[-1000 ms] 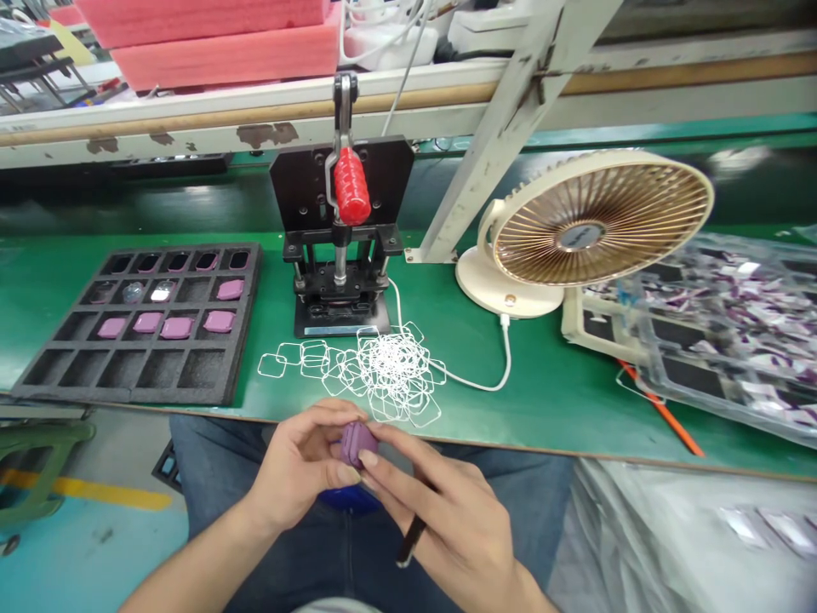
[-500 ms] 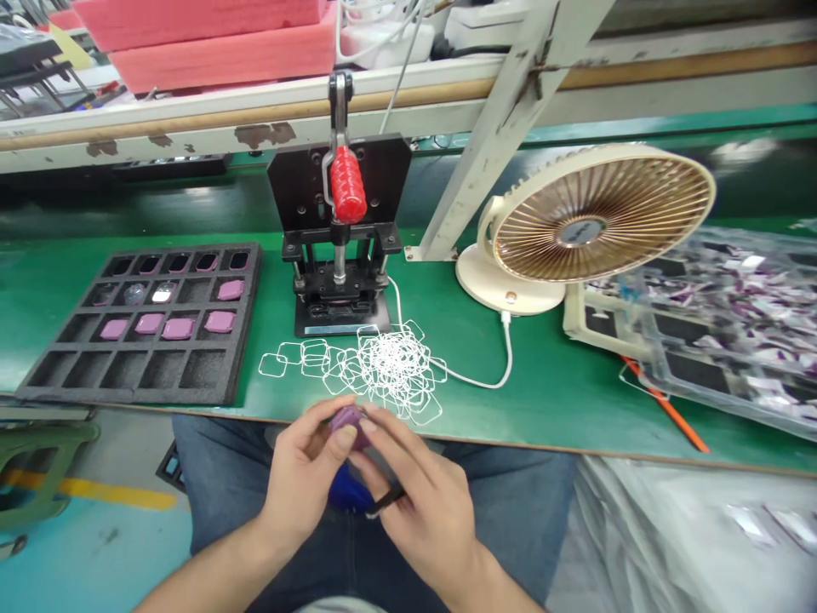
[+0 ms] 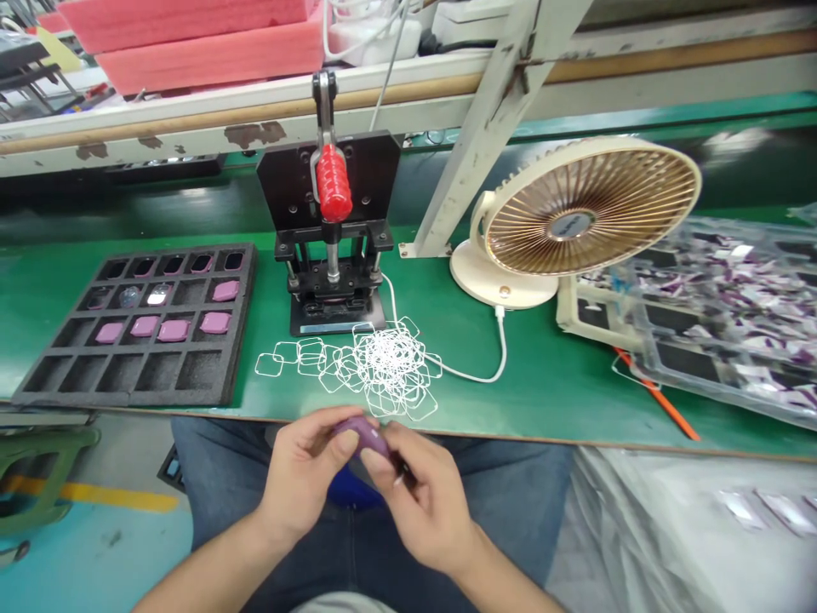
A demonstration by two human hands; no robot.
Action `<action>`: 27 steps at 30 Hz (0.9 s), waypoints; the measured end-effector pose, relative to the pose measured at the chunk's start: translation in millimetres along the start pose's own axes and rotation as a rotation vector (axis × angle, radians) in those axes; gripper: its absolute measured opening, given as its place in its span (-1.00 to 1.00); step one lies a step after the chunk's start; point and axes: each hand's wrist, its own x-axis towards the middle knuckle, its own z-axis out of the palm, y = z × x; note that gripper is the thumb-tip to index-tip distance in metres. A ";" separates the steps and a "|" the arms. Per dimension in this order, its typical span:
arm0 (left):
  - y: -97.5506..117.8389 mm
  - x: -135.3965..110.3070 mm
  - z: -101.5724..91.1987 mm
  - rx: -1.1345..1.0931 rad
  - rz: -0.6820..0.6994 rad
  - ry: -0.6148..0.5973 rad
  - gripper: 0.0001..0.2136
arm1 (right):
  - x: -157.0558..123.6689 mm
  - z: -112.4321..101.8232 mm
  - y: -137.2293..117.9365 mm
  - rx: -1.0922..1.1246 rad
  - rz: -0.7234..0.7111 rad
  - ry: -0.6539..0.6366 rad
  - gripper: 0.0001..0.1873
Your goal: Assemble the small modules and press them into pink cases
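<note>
Over my lap, just in front of the table edge, my left hand point(image 3: 305, 477) and my right hand point(image 3: 418, 498) both pinch a small purple rounded case point(image 3: 368, 434). A thin dark tool point(image 3: 401, 471) sticks out between the fingers of my right hand. A blue object point(image 3: 348, 492) lies on my lap beneath the hands. A heap of thin white square rings point(image 3: 376, 370) rests on the green table point(image 3: 549, 383) just beyond my fingers. Behind the rings stands a black hand press point(image 3: 328, 238) with a red handle point(image 3: 334, 184).
A black foam tray point(image 3: 137, 328) at the left holds several purple pieces and some shiny ones. A beige desk fan point(image 3: 578, 217) stands at the right, its white cable point(image 3: 485, 358) running toward the press. Clear trays of purple-and-white parts point(image 3: 715, 306) lie far right. Pink foam point(image 3: 197, 38) sits on the shelf.
My hands have turned the purple case between the fingers. The dark tool has drawn further into my right hand. The view has shifted slightly.
</note>
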 end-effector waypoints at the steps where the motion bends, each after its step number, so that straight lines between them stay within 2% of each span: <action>1: 1.8 2.4 -2.4 0.090 0.046 -0.034 -0.69 | -0.5 0.4 0.7 0.203 0.166 -0.006 -0.63; 4: 8.6 13.2 -14.6 0.371 0.336 -0.173 -0.53 | -1.0 -0.5 0.7 0.821 0.630 -0.069 -0.45; 6: 13.7 20.4 -22.6 0.536 0.518 -0.275 -0.54 | -1.0 -1.8 -1.1 1.037 0.789 -0.111 -0.45; 9: 19.5 24.5 -27.4 0.673 0.666 -0.370 -0.55 | -1.1 -2.3 -4.7 1.141 0.881 -0.185 -0.48; 13: 19.3 17.5 -22.5 0.682 0.725 -0.309 -0.58 | -2.0 -2.8 -7.1 1.180 0.937 -0.232 -0.42; 16: 16.4 12.3 -19.5 0.678 0.701 -0.261 -0.61 | -1.9 -5.4 -5.9 1.143 0.937 -0.216 -0.40; 20: 17.8 14.5 -24.4 0.755 0.685 -0.290 -0.58 | 1.4 -3.6 -5.3 0.985 0.864 -0.126 -0.40; 23: 21.2 11.5 -31.9 0.721 0.688 -0.299 -0.63 | 1.2 1.3 -12.3 0.845 0.834 -0.197 -0.37; 25: 20.4 3.1 -37.3 0.707 0.627 -0.276 -0.69 | 0.6 -5.4 -18.3 0.615 0.710 -0.279 -0.31; 26: 18.2 -1.8 -40.6 0.710 0.552 -0.239 -0.74 | 1.1 -16.0 -20.6 0.416 0.599 -0.267 -0.28; 27: 15.1 -6.4 -44.4 0.704 0.482 -0.192 -0.79 | 2.2 -32.7 -22.6 0.144 0.480 -0.199 -0.27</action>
